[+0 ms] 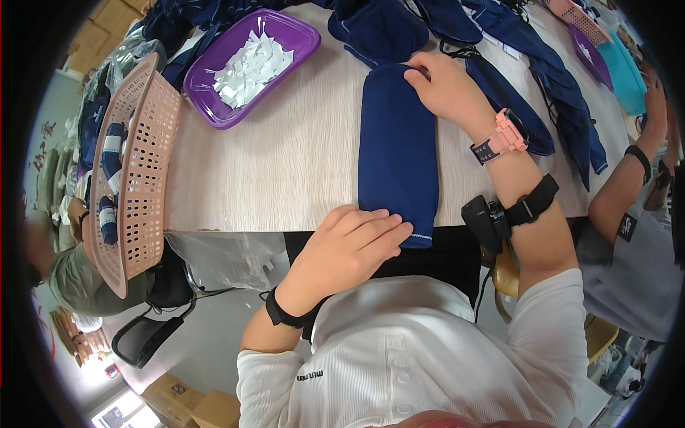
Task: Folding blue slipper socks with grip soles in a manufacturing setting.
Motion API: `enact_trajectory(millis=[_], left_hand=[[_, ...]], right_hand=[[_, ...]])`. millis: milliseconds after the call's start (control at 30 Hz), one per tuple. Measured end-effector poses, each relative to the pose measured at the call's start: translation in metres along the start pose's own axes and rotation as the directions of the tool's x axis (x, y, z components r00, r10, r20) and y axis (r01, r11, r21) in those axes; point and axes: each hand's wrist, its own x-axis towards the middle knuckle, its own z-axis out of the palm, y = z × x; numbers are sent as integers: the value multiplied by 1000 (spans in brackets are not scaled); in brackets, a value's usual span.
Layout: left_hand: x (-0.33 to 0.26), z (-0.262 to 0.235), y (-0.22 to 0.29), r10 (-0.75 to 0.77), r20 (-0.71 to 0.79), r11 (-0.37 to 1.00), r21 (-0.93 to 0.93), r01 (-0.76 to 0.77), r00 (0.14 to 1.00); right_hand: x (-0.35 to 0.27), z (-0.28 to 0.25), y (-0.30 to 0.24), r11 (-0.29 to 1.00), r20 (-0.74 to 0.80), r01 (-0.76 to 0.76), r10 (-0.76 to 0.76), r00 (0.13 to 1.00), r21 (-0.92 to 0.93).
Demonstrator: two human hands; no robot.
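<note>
A long folded navy cloth (397, 139) lies lengthwise on the pale wood-grain table (285, 171), its near end hanging slightly over the front edge. My left hand (346, 242) rests on that near end, fingers stretched out flat across it; the thumb is hidden. At the far right corner of the cloth, my right hand (457, 93) is closed, pinching the edge between thumb and fingers. To the left stands a purple tray (307, 37) heaped with small white labels (253, 71).
Navy fabric pieces (378, 32) with black cords spread over the table's far side and right. A pink perforated basket (151, 164) at the left edge holds several rolled navy bundles (110, 153). People sit at both sides; one's forearm (621, 175) is at right.
</note>
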Motion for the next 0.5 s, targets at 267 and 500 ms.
enact_trajectory(millis=[267,500], left_hand=[[10,-4,3,-31,35,998,56,29,999],[4,5,-4,17,47,992,126,-23,999]], right_hand=[[9,-7,-1,992,95,-14,26,995,-125],[17,-6,-3,991,156,-49,69,985,-128]])
